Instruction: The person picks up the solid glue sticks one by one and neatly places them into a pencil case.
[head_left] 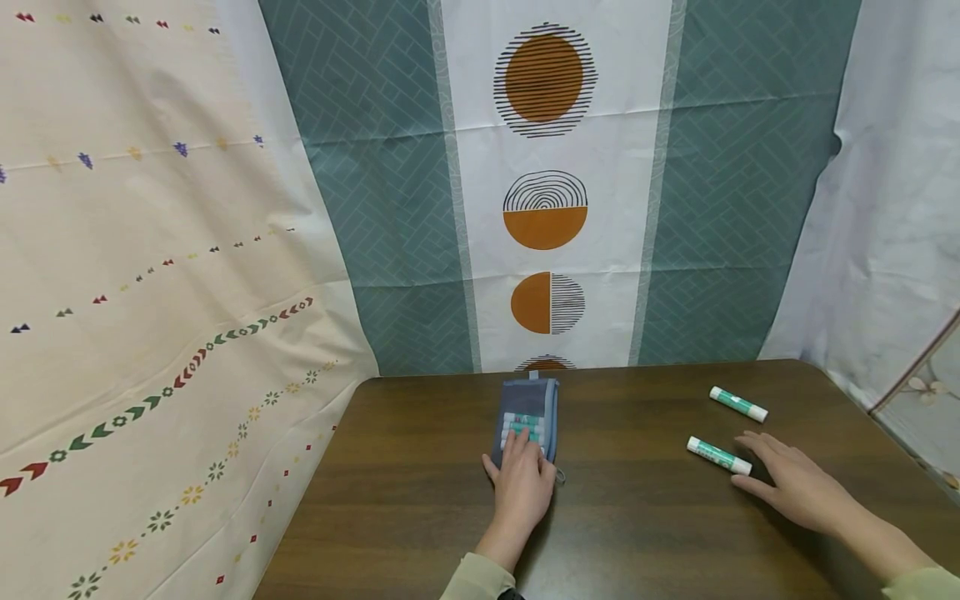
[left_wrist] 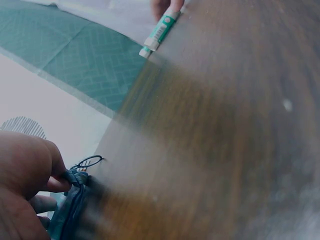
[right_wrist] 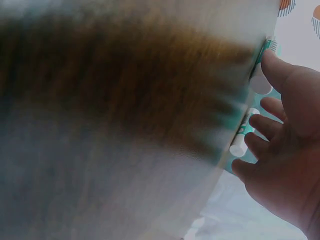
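A blue-grey zip pencil case (head_left: 521, 400) lies on the table, with several white-and-green glue sticks (head_left: 525, 421) showing at its front. Whether they lie in it or on it I cannot tell. My left hand (head_left: 521, 487) is over its near end; in the left wrist view, thumb and finger pinch the case's edge (left_wrist: 67, 205) beside a cord loop. Over to the right, one glue stick (head_left: 708, 452) lies with its near end between the spread thumb and fingers of my right hand (head_left: 806, 487). Another glue stick (head_left: 738, 404) rests farther back.
The brown wooden table (head_left: 630, 533) ends at a back edge close behind the case. Behind it hangs a green and white patterned cloth (head_left: 405, 208). A cream printed cloth (head_left: 150, 250) drapes down the left side, and white fabric (head_left: 885, 250) hangs at right.
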